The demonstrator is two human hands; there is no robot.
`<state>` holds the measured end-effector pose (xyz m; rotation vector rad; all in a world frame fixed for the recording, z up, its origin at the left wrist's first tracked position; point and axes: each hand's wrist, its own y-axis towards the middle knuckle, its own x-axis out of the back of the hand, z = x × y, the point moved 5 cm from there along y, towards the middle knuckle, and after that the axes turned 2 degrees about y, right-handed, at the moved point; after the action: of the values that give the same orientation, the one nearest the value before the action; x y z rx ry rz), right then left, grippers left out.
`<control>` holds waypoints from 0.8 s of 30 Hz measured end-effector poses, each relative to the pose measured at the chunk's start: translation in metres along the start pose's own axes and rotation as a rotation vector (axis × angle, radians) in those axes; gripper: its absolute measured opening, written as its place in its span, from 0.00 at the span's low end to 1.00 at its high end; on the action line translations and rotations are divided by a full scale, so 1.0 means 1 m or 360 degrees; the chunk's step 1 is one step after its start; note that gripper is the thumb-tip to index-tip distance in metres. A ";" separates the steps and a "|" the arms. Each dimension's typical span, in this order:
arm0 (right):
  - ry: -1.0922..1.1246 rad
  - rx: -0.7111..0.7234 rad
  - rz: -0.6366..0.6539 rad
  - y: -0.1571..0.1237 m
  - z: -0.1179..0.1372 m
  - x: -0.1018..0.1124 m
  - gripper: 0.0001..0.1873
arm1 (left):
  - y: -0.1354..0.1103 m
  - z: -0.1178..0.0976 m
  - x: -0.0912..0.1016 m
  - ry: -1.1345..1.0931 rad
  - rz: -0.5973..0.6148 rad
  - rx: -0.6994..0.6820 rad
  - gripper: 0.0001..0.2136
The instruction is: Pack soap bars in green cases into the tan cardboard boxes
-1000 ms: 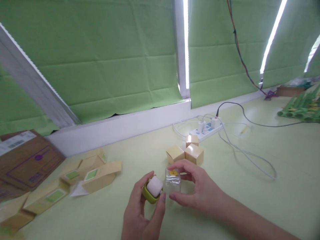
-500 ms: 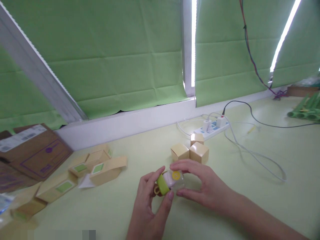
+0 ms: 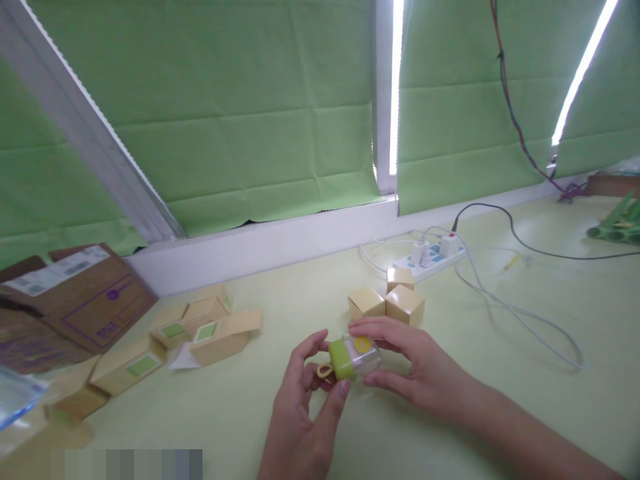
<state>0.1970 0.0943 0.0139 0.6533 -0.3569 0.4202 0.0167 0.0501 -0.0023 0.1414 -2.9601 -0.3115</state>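
Note:
Between my two hands is a small rounded case (image 3: pixel 354 357) with a lime-green end, a clear end showing a yellow round mark, and a yellow loop at its left. My left hand (image 3: pixel 307 407) grips the green end, thumb below and a finger above. On the clear end is my right hand (image 3: pixel 425 363), its fingers along the top edge and its thumb at the lower right. What sits inside the clear part is hard to make out. Just beyond my right hand stand three small tan boxes (image 3: pixel 405 305).
Several tan cartons with green labels (image 3: pixel 143 365) lie at left, before a large brown cardboard box (image 3: pixel 107 303). A white power strip (image 3: pixel 425 263) with plugs and a looped white cable (image 3: pixel 540 320) is behind right. Green tubes (image 3: pixel 615 227) lie far right.
The case has turned a little between my hands, and its clear end now sits fully against the green end. The whole view has shifted slightly.

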 end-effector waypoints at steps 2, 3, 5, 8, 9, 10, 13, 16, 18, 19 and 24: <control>0.0019 -0.0006 0.0018 0.000 0.000 -0.002 0.26 | 0.000 0.000 -0.001 -0.0003 0.0040 0.0003 0.23; 0.0031 -0.0012 0.0019 0.000 0.001 -0.002 0.26 | 0.000 0.000 -0.001 -0.0006 0.0062 0.0009 0.23; 0.0089 -0.0039 0.0004 0.000 0.001 -0.003 0.26 | 0.001 0.002 -0.001 -0.0043 0.0112 0.0034 0.23; 0.0267 -0.0125 -0.0034 -0.001 -0.001 -0.004 0.28 | 0.004 0.004 -0.001 -0.0129 0.0147 0.0056 0.20; 0.0330 -0.0155 -0.0049 -0.001 -0.002 -0.004 0.28 | 0.004 0.003 0.000 -0.0143 0.0122 0.0030 0.19; 0.0383 -0.0183 -0.0063 -0.001 -0.003 -0.004 0.28 | 0.005 0.001 0.000 -0.0153 0.0081 -0.0008 0.17; 0.0495 -0.0258 -0.0094 -0.002 -0.004 -0.005 0.28 | 0.005 -0.006 0.001 -0.0185 -0.0034 -0.0099 0.13; 0.0584 -0.0337 -0.0110 -0.002 -0.004 -0.008 0.29 | 0.004 -0.010 0.000 -0.0219 -0.0070 -0.0099 0.13; 0.0620 -0.0380 -0.0127 -0.003 -0.003 -0.011 0.29 | 0.003 -0.010 0.002 -0.0212 -0.0103 -0.0105 0.12; 0.0633 -0.0392 -0.0138 -0.003 -0.002 -0.012 0.29 | 0.003 -0.009 0.003 -0.0202 -0.0119 -0.0106 0.12; 0.0715 -0.0378 -0.0158 -0.003 -0.002 -0.019 0.30 | 0.001 0.000 0.008 -0.0139 -0.0170 -0.0125 0.10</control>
<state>0.1824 0.0887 0.0030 0.3290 0.0535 0.4093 0.0083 0.0503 -0.0011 0.2839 -3.0268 -0.4582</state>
